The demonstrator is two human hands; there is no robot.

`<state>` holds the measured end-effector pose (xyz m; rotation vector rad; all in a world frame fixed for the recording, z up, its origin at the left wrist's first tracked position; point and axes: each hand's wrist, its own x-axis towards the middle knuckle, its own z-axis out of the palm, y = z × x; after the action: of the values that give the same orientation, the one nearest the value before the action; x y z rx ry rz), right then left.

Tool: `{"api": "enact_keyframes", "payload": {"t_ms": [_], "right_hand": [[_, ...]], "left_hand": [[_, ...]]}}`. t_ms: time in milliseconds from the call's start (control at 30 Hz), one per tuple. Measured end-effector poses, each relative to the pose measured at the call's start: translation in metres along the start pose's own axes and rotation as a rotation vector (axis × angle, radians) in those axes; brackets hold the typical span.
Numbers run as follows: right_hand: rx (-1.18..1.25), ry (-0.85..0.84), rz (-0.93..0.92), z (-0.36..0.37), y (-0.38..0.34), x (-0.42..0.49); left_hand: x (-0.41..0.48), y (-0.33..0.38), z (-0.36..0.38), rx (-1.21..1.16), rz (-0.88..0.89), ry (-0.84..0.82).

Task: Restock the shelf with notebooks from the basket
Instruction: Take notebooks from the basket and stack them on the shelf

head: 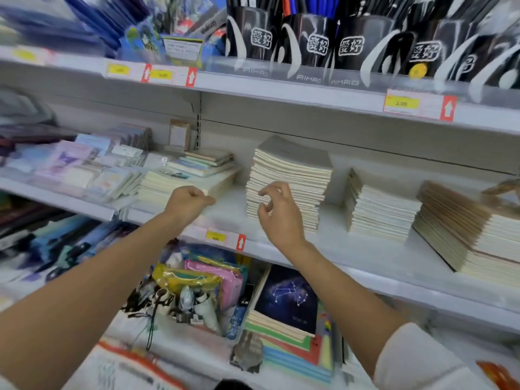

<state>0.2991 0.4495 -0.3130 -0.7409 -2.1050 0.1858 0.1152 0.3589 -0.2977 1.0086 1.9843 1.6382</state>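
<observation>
A tall stack of grey-covered notebooks (292, 170) stands on the middle white shelf (365, 260). My right hand (277, 212) hovers at its front left corner, fingers half curled, holding nothing. Left of the bare gap in the shelf lies a low, flat stack of cream notebooks (174, 184). My left hand (188, 204) is curled into a fist at that stack's front edge, with nothing visible in it. At the bottom left, an orange-edged thing (126, 361) shows blurred; I cannot tell whether it is the basket.
More notebook stacks (380, 209) and a brown-covered stack (455, 229) fill the shelf to the right. Black pen cups (309, 43) line the shelf above. Below sit a dark constellation notebook (287, 299) and coloured pouches (202, 280). A price tag (225, 239) marks the shelf edge.
</observation>
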Motion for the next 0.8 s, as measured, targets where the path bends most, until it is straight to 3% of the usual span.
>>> {"api": "enact_keyframes", "payload": {"t_ms": [200, 500, 800], "right_hand": [[0.097, -0.345, 0.004, 0.068, -0.058, -0.065], [0.264, -0.822, 0.129, 0.185, -0.133, -0.158], [0.341, -1.148, 0.301, 0.263, -0.154, -0.229]], "left_hand": [[-0.06, -0.066, -0.076, 0.277, -0.136, -0.011], [-0.159, -0.198, -0.166, 0.259, -0.566, 0.107], [-0.213, -0.311, -0.209, 0.173, -0.828, 0.152]]}}
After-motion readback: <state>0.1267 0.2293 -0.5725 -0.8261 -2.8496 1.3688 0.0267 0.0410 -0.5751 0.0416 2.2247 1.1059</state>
